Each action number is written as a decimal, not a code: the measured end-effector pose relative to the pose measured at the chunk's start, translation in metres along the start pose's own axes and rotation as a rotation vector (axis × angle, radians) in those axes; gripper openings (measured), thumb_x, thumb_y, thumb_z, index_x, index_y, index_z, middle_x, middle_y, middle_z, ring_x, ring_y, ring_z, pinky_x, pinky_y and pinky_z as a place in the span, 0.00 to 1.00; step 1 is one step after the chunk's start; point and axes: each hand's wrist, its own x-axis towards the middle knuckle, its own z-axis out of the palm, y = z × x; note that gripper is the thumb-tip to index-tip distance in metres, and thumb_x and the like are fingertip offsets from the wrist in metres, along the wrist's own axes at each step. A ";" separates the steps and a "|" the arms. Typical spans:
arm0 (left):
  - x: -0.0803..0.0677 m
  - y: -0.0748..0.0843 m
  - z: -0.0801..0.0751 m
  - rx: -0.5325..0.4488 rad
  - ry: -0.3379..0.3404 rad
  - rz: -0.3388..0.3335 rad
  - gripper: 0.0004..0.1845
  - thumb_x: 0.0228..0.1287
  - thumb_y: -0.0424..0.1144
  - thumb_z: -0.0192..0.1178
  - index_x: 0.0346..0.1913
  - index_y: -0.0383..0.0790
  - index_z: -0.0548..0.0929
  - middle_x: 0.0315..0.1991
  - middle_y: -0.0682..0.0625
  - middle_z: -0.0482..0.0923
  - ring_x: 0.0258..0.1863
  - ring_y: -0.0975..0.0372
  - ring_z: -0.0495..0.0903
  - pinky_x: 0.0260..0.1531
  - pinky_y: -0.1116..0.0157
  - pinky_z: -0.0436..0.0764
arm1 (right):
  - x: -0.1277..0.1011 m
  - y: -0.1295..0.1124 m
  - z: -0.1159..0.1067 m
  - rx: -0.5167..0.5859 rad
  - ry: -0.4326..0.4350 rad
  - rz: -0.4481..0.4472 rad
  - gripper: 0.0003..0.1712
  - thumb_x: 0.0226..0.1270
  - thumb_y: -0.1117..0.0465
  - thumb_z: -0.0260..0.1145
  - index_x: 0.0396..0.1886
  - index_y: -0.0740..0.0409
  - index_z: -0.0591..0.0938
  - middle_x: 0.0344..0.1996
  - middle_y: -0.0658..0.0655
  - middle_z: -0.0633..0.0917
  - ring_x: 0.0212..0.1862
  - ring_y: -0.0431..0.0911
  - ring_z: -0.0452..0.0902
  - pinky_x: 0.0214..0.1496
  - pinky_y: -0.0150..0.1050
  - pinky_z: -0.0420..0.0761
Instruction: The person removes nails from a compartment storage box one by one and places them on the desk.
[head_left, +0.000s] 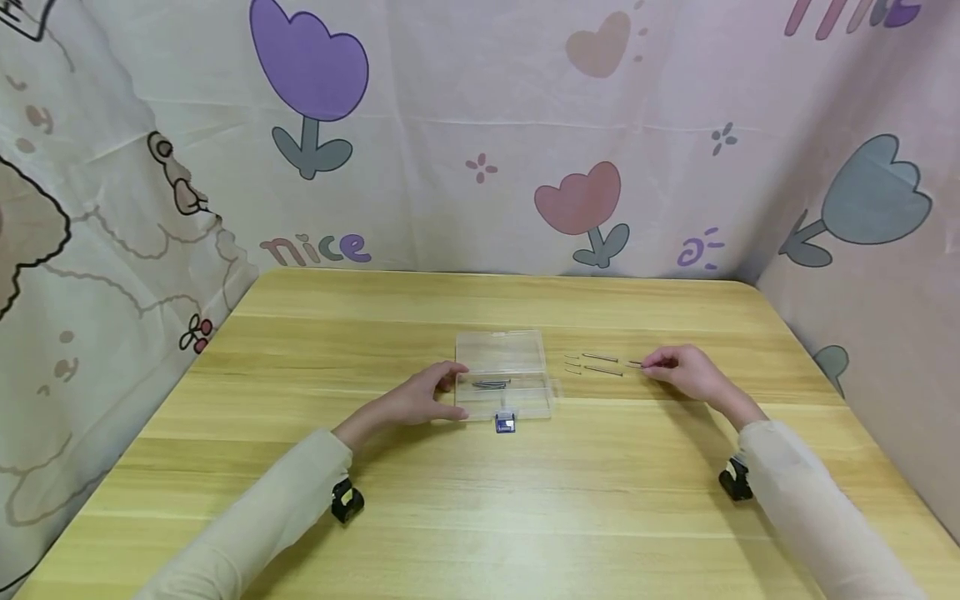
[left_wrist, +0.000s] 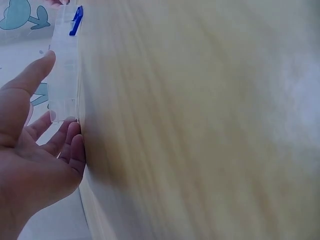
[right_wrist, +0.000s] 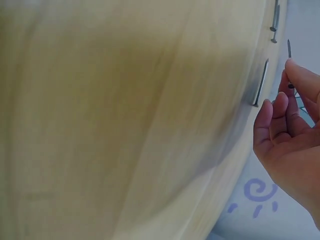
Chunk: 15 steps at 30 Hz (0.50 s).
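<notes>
A clear plastic box [head_left: 534,408] lies with its lid [head_left: 498,350] folded back, several dark nails [head_left: 491,384] inside its tray. My left hand [head_left: 420,398] rests at the box's left end, thumb by the front corner and relaxed fingers spread towards the hinge. In the left wrist view those fingertips meet the box's end wall. Off to the right, my right hand [head_left: 686,371] pinches a nail [right_wrist: 289,47] between thumb and index finger, its tip pointing away from the hand. Another nail [right_wrist: 260,85] lies on the table close beside the curled lower fingers.
Between box and right hand lie two long nails [head_left: 602,370] and several small, thin metal pieces [head_left: 572,364] with bent ends. A blue latch [head_left: 506,423] hangs at the box's front. Printed cloth [head_left: 450,208] hangs behind the wooden table [head_left: 450,517].
</notes>
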 end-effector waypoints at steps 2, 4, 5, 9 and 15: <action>0.000 -0.001 0.000 0.001 0.001 -0.001 0.38 0.57 0.43 0.71 0.67 0.33 0.66 0.51 0.45 0.70 0.49 0.54 0.68 0.53 0.55 0.68 | -0.002 0.002 -0.001 -0.002 -0.004 0.013 0.08 0.64 0.66 0.67 0.38 0.67 0.85 0.37 0.62 0.85 0.39 0.49 0.76 0.42 0.42 0.74; 0.000 -0.002 0.000 -0.002 0.002 -0.003 0.37 0.58 0.43 0.70 0.67 0.33 0.66 0.51 0.45 0.70 0.49 0.54 0.68 0.53 0.55 0.68 | -0.003 0.004 -0.002 -0.004 -0.009 0.018 0.07 0.64 0.66 0.67 0.38 0.67 0.85 0.36 0.61 0.85 0.38 0.48 0.76 0.42 0.42 0.74; 0.001 -0.002 0.000 -0.003 0.001 -0.005 0.37 0.58 0.43 0.70 0.67 0.33 0.66 0.51 0.45 0.70 0.49 0.54 0.68 0.53 0.55 0.68 | -0.004 0.006 -0.002 -0.003 -0.011 0.022 0.07 0.64 0.67 0.66 0.38 0.67 0.85 0.36 0.61 0.85 0.38 0.48 0.76 0.42 0.42 0.73; 0.000 -0.002 0.000 -0.007 -0.001 0.005 0.37 0.58 0.43 0.70 0.67 0.33 0.66 0.51 0.45 0.70 0.49 0.54 0.68 0.52 0.55 0.68 | -0.007 0.012 -0.002 -0.001 -0.018 0.028 0.06 0.65 0.67 0.66 0.37 0.67 0.85 0.34 0.58 0.85 0.37 0.46 0.75 0.40 0.40 0.73; -0.001 0.000 0.000 -0.009 -0.001 0.009 0.37 0.58 0.42 0.70 0.67 0.33 0.67 0.51 0.45 0.70 0.49 0.54 0.68 0.52 0.54 0.68 | -0.007 0.018 0.000 0.006 -0.018 0.020 0.05 0.64 0.67 0.66 0.36 0.67 0.84 0.32 0.56 0.85 0.35 0.44 0.74 0.38 0.38 0.73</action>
